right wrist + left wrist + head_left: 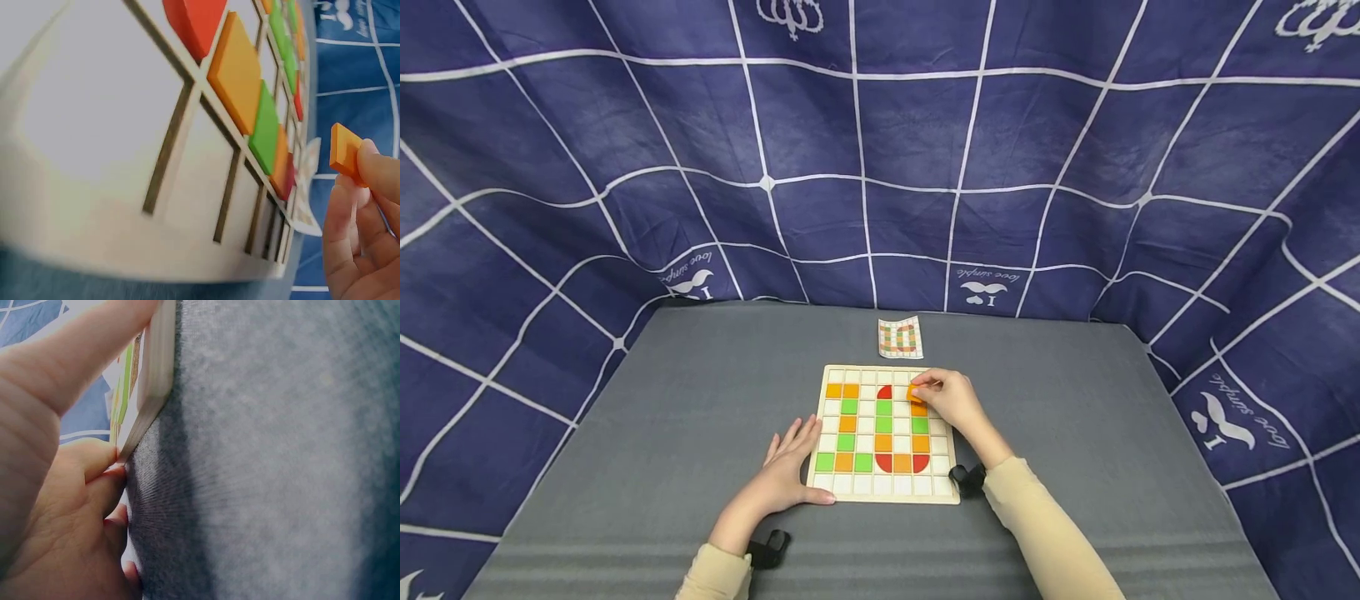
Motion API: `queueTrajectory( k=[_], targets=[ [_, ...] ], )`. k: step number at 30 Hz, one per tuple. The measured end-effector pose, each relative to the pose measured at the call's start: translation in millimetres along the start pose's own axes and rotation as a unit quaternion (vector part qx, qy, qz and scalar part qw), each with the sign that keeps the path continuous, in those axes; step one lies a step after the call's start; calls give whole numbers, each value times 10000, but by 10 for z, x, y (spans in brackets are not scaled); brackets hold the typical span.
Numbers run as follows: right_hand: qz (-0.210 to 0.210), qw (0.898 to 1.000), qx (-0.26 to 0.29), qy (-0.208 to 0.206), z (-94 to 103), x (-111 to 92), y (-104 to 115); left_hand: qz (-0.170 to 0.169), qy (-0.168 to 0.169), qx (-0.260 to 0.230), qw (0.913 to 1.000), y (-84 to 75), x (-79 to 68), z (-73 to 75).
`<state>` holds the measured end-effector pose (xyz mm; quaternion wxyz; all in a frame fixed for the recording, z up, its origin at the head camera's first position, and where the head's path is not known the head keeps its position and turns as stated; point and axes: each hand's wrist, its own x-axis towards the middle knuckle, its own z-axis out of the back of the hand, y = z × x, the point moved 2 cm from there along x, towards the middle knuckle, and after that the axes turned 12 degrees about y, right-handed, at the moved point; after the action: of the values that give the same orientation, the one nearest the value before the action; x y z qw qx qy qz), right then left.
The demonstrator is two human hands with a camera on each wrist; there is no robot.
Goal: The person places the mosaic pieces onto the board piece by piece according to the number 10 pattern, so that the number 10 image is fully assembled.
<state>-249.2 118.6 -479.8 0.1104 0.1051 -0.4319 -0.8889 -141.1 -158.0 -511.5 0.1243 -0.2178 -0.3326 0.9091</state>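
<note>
A wooden grid board (887, 499) lies on the table with orange, green and red tiles set in several of its square cells. My right hand (950, 398) pinches a square orange tile (347, 154) between thumb and fingers, held up off the board near its upper right part. In the right wrist view, a red tile (289, 178) sits at the far end of the nearest column, past an orange tile (279, 164). My left hand (786, 471) rests at the board's left edge, fingers extended and thumb (94, 344) along the near left corner.
Behind the board lies a small printed card (900, 337) with a coloured grid pattern. Grey cloth covers the table (700, 400), and a blue curtain (910, 217) with white lines hangs behind and at both sides. Black straps (967, 481) are on both wrists.
</note>
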Motion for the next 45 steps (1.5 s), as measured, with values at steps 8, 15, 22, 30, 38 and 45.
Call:
queueTrajectory(
  k=[8, 15, 22, 30, 38, 45],
  targets=[
    [-5, 9997, -197, 120, -120, 167, 32, -3, -22, -45, 10000, 0, -13, -8],
    [3, 9962, -815, 309, -171, 250, 48, -6, -57, 15, 10000, 1, -6, -9],
    [413, 9897, -1346, 261, -199, 276, 54, 7, -71, 6, 10000, -5, -4, -7],
    [672, 9800, -1862, 188, -223, 236, 96, -2, -59, 16, 10000, -4, 3, -9],
    [1061, 9800, -1640, 383, -272, 240, 197, -29, -68, 3, 10000, 6, -4, -2],
    [726, 9768, -1901, 662, -331, 249, 228, -130, -70, -36, 9999, 0, -19, 0]
  ],
)
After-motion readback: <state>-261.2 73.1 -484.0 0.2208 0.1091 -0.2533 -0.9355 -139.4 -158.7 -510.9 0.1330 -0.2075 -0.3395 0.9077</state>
